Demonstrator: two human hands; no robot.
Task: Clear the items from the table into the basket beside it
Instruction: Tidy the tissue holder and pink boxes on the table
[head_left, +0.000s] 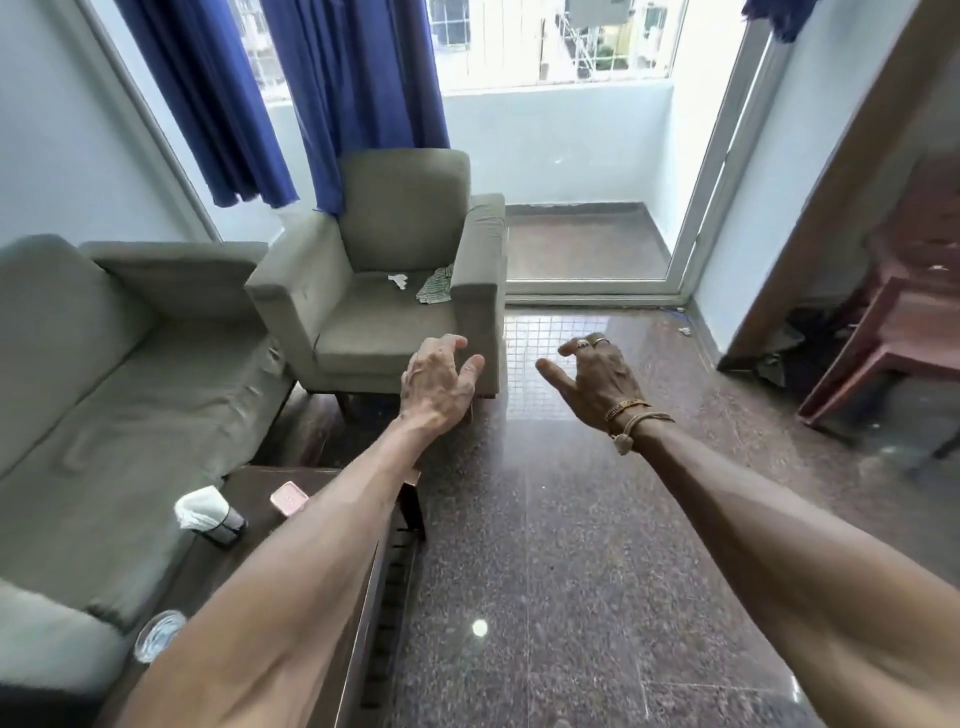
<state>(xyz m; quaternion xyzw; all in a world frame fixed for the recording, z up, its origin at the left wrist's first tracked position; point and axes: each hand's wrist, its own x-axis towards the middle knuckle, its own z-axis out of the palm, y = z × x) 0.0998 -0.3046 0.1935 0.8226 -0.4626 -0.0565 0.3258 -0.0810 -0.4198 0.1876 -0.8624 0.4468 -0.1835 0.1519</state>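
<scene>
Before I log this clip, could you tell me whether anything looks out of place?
A crumpled cloth and a white scrap lie on the armchair seat, not on the table. No basket is in view.

A low table (249, 525) stands at the lower left, with a sofa (104, 395) just to its left and bare floor (597, 545) to its right. On the table, a cup stuffed with tissue (208, 514) sits near the sofa side, a small flat case (289, 498) lies just right of it, and a glass (158, 635) stands nearer the camera. Beyond the table's far end stands an armchair (384, 280), with scraps of cloth and paper (421, 285) on its seat; both hands, the left hand (436, 382) and the right hand (597, 379), hang over the floor before it.
</scene>
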